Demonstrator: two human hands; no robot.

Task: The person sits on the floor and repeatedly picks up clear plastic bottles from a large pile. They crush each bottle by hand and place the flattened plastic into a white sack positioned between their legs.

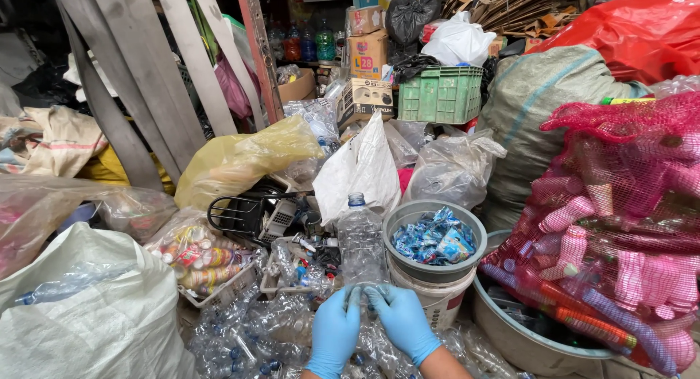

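A: Hands?
B: Both in blue gloves, low centre. Left hand (334,334) and right hand (402,322) both grip the base of one clear plastic bottle (361,242), fingers curled round its bottom from either side.

A: Bottle position?
B: Upright, blue cap on top, held above the heap of crushed clear bottles (255,335) in front of the person. Just left of the grey basin.

A: Grey basin?
B: Round grey basin (399,217), sits on a white bucket (437,300). Inside: a pile of blue plastic labels (436,239). The right hand is touching or nearly touching the bucket, cannot tell which.

A: Right side?
B: Red mesh sack (620,204) stuffed with pink and red bottles, leaning over a big grey tub (510,339). Behind it a grey woven sack (539,94) and a red plastic bag (642,29).

A: Left side?
B: White woven sack (87,313) near corner. Clear bag of small coloured bottles (197,256) just beside the heap. Yellow bag (240,156) behind, black fan part (240,213) under it.

A: Back?
B: Green crate (441,94), cardboard boxes (368,54), grey planks (138,72) leaning at the left.
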